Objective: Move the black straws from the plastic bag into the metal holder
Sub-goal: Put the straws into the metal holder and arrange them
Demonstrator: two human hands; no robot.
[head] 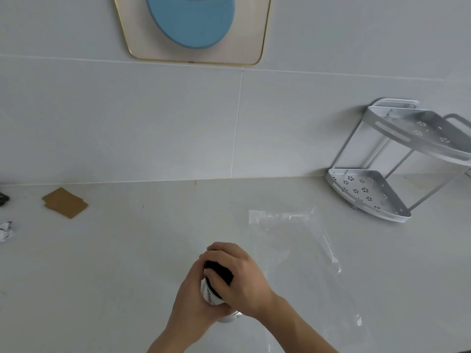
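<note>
The black straws (219,271) stand bunched in the metal holder (209,294), low in the middle of the view. My left hand (190,299) wraps around the holder's side. Over the straw tops lies my right hand (240,278), its fingers curled on the bundle. Only a small dark patch of straws shows between the fingers. A clear plastic bag (300,253) lies flat on the counter just right of my hands and looks empty.
A grey two-tier metal corner rack (369,194) stands at the back right against the tiled wall. Brown cardboard pieces (65,203) lie at the left, with crumpled foil (5,231) at the left edge. A mirror reflects a blue cap (191,24) above.
</note>
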